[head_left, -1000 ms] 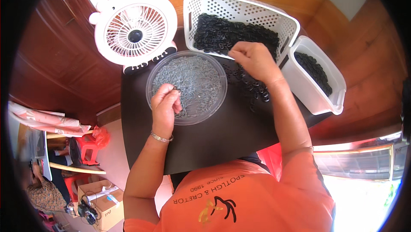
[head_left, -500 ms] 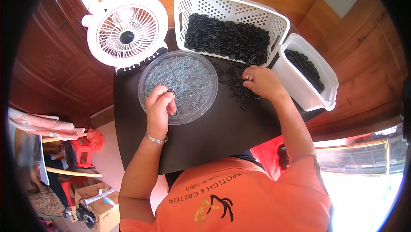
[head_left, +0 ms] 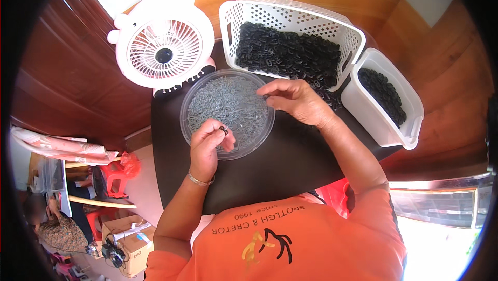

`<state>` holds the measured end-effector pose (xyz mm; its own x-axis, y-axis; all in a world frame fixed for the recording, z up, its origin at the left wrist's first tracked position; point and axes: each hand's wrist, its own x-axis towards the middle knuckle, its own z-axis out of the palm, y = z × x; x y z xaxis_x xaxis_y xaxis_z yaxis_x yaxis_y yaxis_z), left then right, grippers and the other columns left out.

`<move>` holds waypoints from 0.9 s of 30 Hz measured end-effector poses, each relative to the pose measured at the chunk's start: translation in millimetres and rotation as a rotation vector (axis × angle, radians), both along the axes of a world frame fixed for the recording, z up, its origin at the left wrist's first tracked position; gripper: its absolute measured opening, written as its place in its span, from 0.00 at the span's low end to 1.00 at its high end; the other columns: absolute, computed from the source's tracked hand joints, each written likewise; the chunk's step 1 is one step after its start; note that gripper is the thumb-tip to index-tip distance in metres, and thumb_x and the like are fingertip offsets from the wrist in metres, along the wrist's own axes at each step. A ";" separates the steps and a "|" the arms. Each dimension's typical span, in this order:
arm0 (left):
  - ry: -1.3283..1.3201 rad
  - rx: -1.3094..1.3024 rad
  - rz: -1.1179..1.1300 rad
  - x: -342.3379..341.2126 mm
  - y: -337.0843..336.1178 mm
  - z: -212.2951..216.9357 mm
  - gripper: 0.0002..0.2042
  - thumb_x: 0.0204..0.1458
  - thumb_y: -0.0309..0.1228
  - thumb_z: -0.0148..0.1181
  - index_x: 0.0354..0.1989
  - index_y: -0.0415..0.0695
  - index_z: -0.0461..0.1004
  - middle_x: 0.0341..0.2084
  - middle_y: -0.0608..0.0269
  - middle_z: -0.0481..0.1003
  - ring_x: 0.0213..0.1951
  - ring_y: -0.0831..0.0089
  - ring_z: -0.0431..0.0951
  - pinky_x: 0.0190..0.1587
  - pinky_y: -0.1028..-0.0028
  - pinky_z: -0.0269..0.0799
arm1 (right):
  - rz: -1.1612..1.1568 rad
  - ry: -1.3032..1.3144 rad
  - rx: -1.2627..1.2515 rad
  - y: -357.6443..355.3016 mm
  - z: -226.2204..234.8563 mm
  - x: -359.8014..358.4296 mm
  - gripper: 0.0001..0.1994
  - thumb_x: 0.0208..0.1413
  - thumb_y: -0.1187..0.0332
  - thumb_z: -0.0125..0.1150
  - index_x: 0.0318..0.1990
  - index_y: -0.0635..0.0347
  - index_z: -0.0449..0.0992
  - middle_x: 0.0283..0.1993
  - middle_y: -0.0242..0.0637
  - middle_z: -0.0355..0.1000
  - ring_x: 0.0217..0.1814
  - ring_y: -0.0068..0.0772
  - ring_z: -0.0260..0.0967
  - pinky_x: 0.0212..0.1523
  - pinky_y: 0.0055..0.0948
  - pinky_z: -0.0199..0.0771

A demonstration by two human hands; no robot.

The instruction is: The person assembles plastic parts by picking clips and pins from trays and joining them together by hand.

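Observation:
Over the near edge of a clear round tub (head_left: 185, 117), my left hand (head_left: 206, 149) pinches a small black oval plastic ring (head_left: 223, 130) between thumb and fingers. My right hand (head_left: 301, 103) is closed at the tub's right side, a small dark piece (head_left: 266, 96) at its fingertips; I take it for another black ring, though its shape is partly hidden. Many thin grey pieces (head_left: 215, 97), too small to name surely, fill the tub. Loose black rings (head_left: 331, 98) lie on the table beyond my right wrist, partly covered by the hand.
A white perforated basket (head_left: 282, 10) of black rings stands at the back, with a smaller white bin (head_left: 365, 120) of them at its right. A pink-and-white fan (head_left: 164, 55) stands back left on the dark table (head_left: 244, 185). Far left, a person (head_left: 62, 232) sits near a cardboard box (head_left: 137, 252).
My right hand has moved left from the loose black rings to the tub's right side, carrying a small dark piece. My left hand stays over the tub; the whole view has shifted slightly.

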<state>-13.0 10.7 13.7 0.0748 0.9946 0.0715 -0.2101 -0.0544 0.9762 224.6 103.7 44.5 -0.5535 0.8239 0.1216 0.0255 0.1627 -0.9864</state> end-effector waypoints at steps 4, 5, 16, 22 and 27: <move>-0.053 0.014 -0.024 -1.0 -2.5 6.0 0.10 0.54 0.33 0.48 0.31 0.37 0.67 0.29 0.51 0.75 0.25 0.70 0.74 0.29 0.75 0.69 | 0.090 0.229 -0.232 2.6 -5.8 -34.3 0.10 0.56 0.77 0.58 0.46 0.65 0.74 0.35 0.31 0.73 0.35 0.19 0.69 0.41 0.20 0.71; -0.047 0.013 -0.006 -0.5 -2.4 9.0 0.10 0.54 0.33 0.48 0.31 0.37 0.67 0.29 0.51 0.75 0.25 0.70 0.74 0.29 0.75 0.69 | 0.108 0.232 -0.236 1.3 -6.6 -43.2 0.10 0.56 0.77 0.58 0.46 0.65 0.74 0.35 0.31 0.73 0.35 0.19 0.69 0.41 0.20 0.71; -0.283 0.088 -0.002 -13.7 4.7 3.8 0.09 0.53 0.31 0.47 0.33 0.37 0.69 0.30 0.50 0.76 0.28 0.70 0.74 0.34 0.73 0.69 | 0.006 0.348 -0.256 -23.0 -20.9 -88.2 0.06 0.56 0.76 0.58 0.40 0.65 0.75 0.34 0.31 0.74 0.35 0.19 0.70 0.39 0.20 0.72; -0.284 0.085 0.032 -14.5 4.7 5.8 0.09 0.53 0.30 0.46 0.32 0.37 0.68 0.28 0.51 0.75 0.27 0.70 0.73 0.33 0.73 0.68 | 0.079 0.251 -0.198 -18.2 -25.0 -84.5 0.05 0.55 0.77 0.59 0.39 0.65 0.76 0.32 0.32 0.74 0.32 0.18 0.68 0.36 0.20 0.71; -0.233 0.106 0.058 -7.9 3.6 10.0 0.09 0.55 0.32 0.45 0.28 0.40 0.64 0.24 0.52 0.71 0.24 0.69 0.71 0.29 0.74 0.67 | 0.152 0.264 -0.330 -18.5 -21.9 -81.5 0.06 0.55 0.76 0.59 0.40 0.64 0.75 0.32 0.31 0.73 0.32 0.18 0.68 0.35 0.19 0.70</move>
<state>-20.9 14.3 23.7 -0.0125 0.9827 0.1846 -0.4223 -0.1725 0.8899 143.1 85.2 22.6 -0.6568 0.7538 0.0193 -0.2341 -0.1795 -0.9555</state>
